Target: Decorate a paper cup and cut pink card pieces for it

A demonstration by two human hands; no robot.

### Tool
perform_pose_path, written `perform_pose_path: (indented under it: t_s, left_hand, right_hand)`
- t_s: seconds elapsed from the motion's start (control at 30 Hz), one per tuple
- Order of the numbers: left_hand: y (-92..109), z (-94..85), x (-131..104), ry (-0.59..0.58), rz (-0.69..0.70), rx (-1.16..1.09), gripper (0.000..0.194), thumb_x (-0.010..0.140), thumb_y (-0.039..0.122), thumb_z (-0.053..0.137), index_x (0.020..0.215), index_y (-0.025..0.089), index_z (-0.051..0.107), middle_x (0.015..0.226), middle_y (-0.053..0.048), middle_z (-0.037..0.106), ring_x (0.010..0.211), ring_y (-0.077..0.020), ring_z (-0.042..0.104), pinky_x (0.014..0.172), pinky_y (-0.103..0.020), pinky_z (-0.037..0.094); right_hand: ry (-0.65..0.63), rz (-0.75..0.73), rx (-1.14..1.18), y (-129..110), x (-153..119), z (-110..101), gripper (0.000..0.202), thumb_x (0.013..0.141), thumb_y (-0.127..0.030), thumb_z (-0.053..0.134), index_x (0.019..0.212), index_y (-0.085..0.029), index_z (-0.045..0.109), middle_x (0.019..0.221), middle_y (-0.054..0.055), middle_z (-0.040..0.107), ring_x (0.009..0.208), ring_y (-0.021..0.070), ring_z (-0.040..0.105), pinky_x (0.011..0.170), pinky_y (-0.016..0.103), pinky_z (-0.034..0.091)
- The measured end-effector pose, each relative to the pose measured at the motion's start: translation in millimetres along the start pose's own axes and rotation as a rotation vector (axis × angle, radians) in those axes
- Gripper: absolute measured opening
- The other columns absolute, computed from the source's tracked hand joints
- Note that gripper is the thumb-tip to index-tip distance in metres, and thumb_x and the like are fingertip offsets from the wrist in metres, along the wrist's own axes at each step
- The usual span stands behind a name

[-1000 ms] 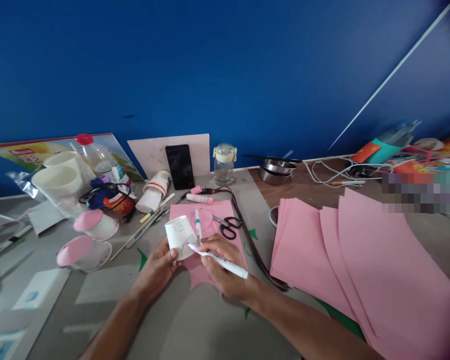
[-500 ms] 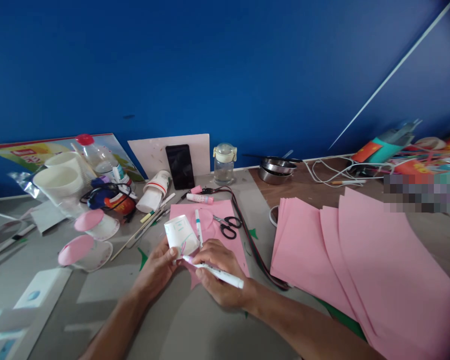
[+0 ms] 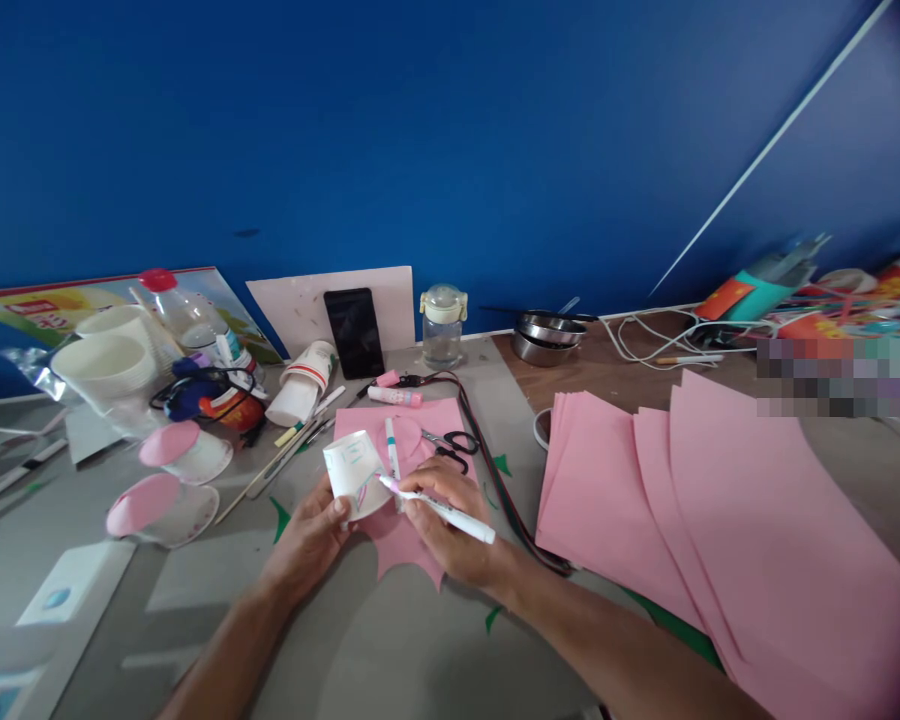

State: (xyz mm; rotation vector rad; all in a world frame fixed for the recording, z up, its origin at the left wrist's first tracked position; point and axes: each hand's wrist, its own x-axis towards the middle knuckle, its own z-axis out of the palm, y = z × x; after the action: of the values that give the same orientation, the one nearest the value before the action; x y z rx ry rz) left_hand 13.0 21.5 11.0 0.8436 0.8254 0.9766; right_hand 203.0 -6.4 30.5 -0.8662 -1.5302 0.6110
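A white paper cup [image 3: 351, 466] lies tilted in my left hand [image 3: 311, 535], its side turned up and marked with green and pink lines. My left fingers are closed round its lower edge, the thumb on the outside. In my right hand [image 3: 450, 520] is a white marker [image 3: 457, 521], pinched like a pen. Its pinkish tip is at the cup's side near the rim. Under the hands is a cut pink sheet [image 3: 405, 550]. On that sheet lie a second marker [image 3: 391, 445] with a teal band and black-handled scissors [image 3: 454, 449].
Two cups with pink tops [image 3: 142, 504] lie at left, before stacked paper cups [image 3: 109, 365]. A phone [image 3: 354, 333] leans at the back beside a glass jar [image 3: 443, 327]. Pink paper sheets [image 3: 600, 480] cover the right side. A dark cord [image 3: 506, 500] runs between.
My right hand has shifted the marker's tip up and to the right along the cup, towards its rim. The cup stays in my left hand. The whole view has moved slightly.
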Motion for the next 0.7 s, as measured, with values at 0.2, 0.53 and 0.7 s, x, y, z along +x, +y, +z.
perform_pose_path:
  t_s: [0.2, 0.53, 0.7]
  left_hand:
    - [-0.4, -0.6, -0.1, 0.007, -0.002, -0.027, 0.059, 0.065, 0.042, 0.082, 0.116, 0.018, 0.066, 0.087, -0.006, 0.07, 0.072, -0.0163, 0.06, 0.066, -0.025, 0.049]
    - [0.8, 0.9, -0.6, -0.006, -0.002, -0.023, 0.063, 0.064, 0.043, 0.082, 0.12, 0.018, 0.064, 0.093, -0.009, 0.072, 0.077, -0.0206, 0.065, 0.069, -0.028, 0.05]
    - [1.4, 1.0, -0.6, -0.006, -0.018, -0.001, 0.068, 0.064, 0.045, 0.081, 0.123, 0.018, 0.063, 0.1, -0.01, 0.073, 0.086, -0.0251, 0.066, 0.073, -0.03, 0.051]
  right_hand:
    - [-0.038, -0.037, 0.011, -4.2, -2.5, 2.3, 0.01, 0.085, -0.021, 0.052, 0.088, -0.022, 0.061, 0.074, 0.002, 0.066, 0.07, 0.0167, 0.06, 0.075, 0.035, 0.046]
    - [-0.049, -0.051, 0.007, -9.0, -1.4, 0.5, 0.01, 0.084, -0.021, 0.051, 0.088, -0.021, 0.061, 0.075, 0.002, 0.066, 0.07, 0.0165, 0.06, 0.076, 0.034, 0.045]
    - [0.025, 0.063, -0.024, -1.5, 2.3, -7.9, 0.01, 0.086, -0.023, 0.053, 0.087, -0.021, 0.062, 0.079, 0.003, 0.067, 0.073, 0.0174, 0.061, 0.074, 0.033, 0.046]
